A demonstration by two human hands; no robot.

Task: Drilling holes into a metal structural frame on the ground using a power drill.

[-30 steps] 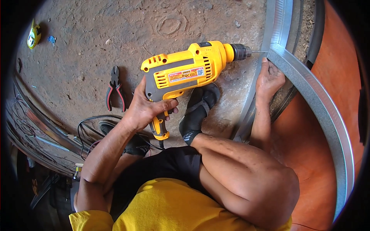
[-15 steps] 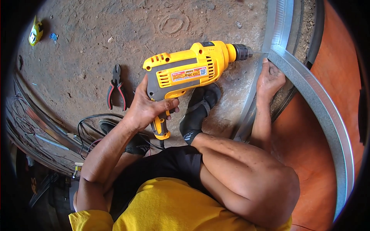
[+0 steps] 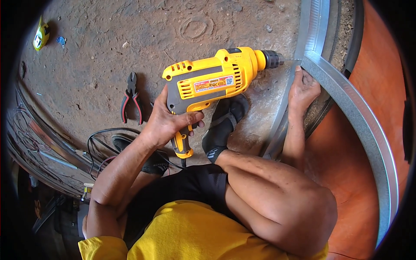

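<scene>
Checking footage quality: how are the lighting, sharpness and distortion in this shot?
Head view: bright daylight, the drill casting a soft shadow on the ground; the hands, left and right, are sharp with no motion blur; fisheye bends the metal channel and blackens the corners.

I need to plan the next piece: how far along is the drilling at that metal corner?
Done: two galvanised channels meet at a corner. In hand: left hand grips the yellow drill, its chuck at the joint, while right hand steadies the metal. Left: no finished hole or fastener is visible; pliers lie unused.
</scene>
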